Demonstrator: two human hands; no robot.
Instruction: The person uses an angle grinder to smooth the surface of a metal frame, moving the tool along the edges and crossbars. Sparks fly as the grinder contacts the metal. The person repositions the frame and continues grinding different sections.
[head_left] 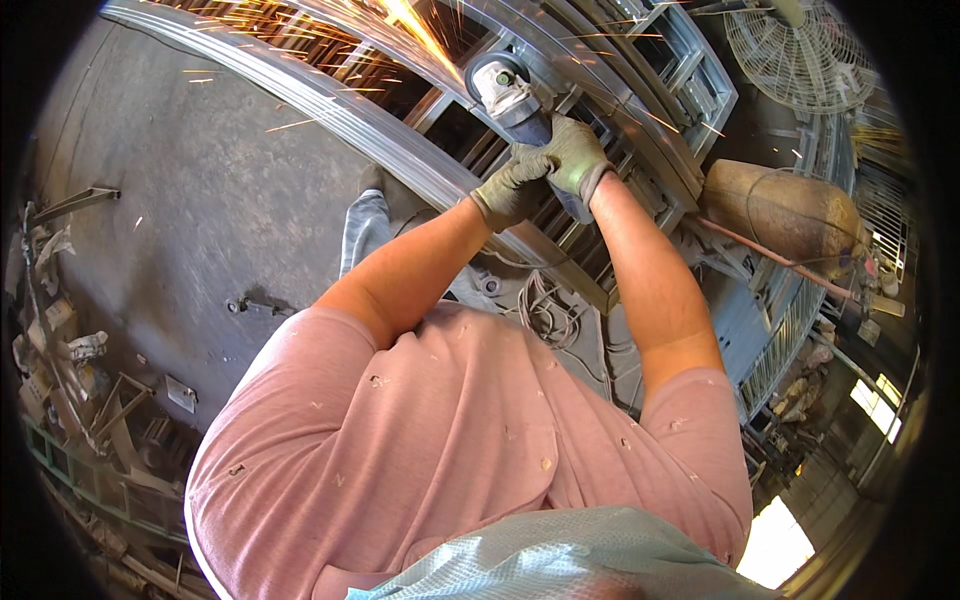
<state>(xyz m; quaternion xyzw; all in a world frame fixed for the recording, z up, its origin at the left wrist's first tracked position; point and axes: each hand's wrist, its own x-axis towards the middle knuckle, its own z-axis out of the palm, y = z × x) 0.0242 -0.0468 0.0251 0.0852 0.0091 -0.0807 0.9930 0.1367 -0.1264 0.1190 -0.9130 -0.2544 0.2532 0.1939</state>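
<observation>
Head view: hands (578, 157) grip grinder (520, 112) (tank (780, 212) nearby, contents hidden).

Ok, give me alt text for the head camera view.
The gloved left hand and right hand hold an angle grinder spraying orange sparks over metal framework. A caged fan and brown cylinder are at right.

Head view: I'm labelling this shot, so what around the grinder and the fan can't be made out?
All in the head view:
- Grinder grip: partly covered by the left hand and right hand.
- Contact spot where the sparks start: hidden by the grinder's head.
- Sparks' far end: cut off by the top edge.
- Fan: top cut off by that edge.
</observation>
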